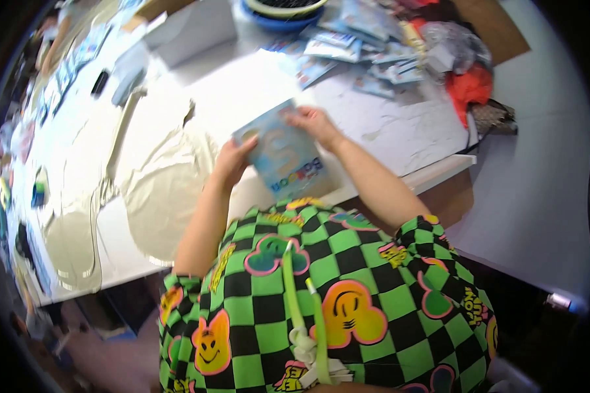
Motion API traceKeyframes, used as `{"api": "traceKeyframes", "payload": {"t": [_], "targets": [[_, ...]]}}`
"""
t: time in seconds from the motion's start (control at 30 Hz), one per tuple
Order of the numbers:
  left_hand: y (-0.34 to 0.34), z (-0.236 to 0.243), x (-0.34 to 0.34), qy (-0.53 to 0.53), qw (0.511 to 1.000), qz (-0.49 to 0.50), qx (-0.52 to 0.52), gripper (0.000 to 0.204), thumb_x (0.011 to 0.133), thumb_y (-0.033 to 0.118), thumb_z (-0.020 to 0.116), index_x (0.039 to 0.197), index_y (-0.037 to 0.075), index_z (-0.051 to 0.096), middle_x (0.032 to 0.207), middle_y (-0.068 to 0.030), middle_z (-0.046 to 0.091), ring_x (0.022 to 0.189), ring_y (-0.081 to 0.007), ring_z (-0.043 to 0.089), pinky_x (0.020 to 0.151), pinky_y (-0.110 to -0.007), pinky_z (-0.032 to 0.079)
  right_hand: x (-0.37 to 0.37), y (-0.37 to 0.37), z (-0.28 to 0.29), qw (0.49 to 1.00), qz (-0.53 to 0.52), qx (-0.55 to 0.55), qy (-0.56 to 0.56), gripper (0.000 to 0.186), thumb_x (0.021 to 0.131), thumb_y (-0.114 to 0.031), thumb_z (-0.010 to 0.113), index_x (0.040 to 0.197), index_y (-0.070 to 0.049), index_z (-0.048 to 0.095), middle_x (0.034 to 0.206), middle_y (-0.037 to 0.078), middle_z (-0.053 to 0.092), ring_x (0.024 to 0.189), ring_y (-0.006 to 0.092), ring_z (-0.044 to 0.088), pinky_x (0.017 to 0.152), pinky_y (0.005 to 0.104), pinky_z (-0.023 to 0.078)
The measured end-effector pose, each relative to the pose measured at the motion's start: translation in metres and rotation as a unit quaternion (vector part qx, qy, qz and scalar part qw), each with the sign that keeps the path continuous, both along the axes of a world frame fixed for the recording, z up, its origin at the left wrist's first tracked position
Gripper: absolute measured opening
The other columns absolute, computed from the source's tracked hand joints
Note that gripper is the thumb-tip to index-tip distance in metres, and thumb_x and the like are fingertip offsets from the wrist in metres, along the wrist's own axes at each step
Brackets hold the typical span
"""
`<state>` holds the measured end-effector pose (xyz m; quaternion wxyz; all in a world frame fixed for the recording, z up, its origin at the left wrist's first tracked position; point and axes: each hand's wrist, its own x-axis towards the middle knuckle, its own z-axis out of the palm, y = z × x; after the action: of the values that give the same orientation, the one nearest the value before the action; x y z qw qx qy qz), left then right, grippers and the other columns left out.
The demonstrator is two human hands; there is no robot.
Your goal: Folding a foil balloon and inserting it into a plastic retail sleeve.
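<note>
A flat, rectangular packet [283, 156], pale blue with a cream shape on its face and coloured lettering along its lower edge, is held tilted above the near edge of the white table [400, 131]. It is gripped at two opposite sides: the left hand [233, 160] is closed on its left edge, thumb laid on the face near the upper left corner, and the right hand [316, 124] is closed on its upper right corner, fingers curled over the top edge. The packet thus lies between the two grips, in contact with both.

Just left of the packet, cream-coloured fabric pieces [160, 177] are spread flat on the table and reach toward its near edge. Beyond the packet, toward the far side of the table, a loose heap of similar pale blue packets [347, 46] is scattered, some overlapping. Further beyond that heap a blue bowl [278, 19] is seen, with a white box [190, 29] to its left. To the right of the heap a crumpled clear bag [455, 39] and a red cloth [472, 88] are set near the table's right edge. Below the packet, a green-and-black chequered shirt [321, 288] with smiley patches is worn by the person.
</note>
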<state>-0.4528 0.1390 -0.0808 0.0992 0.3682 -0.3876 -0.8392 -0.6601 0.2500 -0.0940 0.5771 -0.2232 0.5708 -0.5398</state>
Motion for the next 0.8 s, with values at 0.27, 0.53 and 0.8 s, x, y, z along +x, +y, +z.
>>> {"api": "traceKeyframes", "payload": {"t": [0.27,0.53,0.8], "targets": [[-0.008,0.016,-0.006,0.031,0.982,0.184,0.021,0.038,0.088,0.013,0.057,0.123,0.005,0.045,0.114,-0.0065,0.057,0.103,-0.0209,0.057,0.088,-0.036,0.048,-0.016,0.047,-0.002,0.984,0.002,0.092,-0.155,0.034,0.080,-0.020,0.068,0.110,-0.007,0.058,0.102,0.004,0.063,0.088,0.0121,0.060,0.077,0.0281,0.049],[0.016,0.021,-0.049,0.255,0.890,0.350,0.144,0.037,0.090,0.018,0.055,0.123,0.006,0.045,0.121,-0.0108,0.054,0.109,-0.0256,0.054,0.093,-0.042,0.045,0.061,0.025,0.024,0.944,-0.091,-0.015,-0.318,0.039,0.086,-0.033,0.061,0.117,-0.012,0.047,0.114,0.005,0.054,0.108,0.0186,0.051,0.083,0.0371,0.045],[0.054,0.046,-0.030,0.098,0.981,0.160,-0.058,0.046,0.093,0.015,0.048,0.136,0.006,0.032,0.131,-0.0133,0.046,0.116,-0.0257,0.049,0.096,-0.038,0.041,-0.041,-0.013,0.054,0.945,-0.277,-0.162,-0.058,0.028,0.091,-0.020,0.053,0.116,-0.008,0.045,0.104,0.004,0.059,0.086,0.0140,0.058,0.079,0.0327,0.049]]}}
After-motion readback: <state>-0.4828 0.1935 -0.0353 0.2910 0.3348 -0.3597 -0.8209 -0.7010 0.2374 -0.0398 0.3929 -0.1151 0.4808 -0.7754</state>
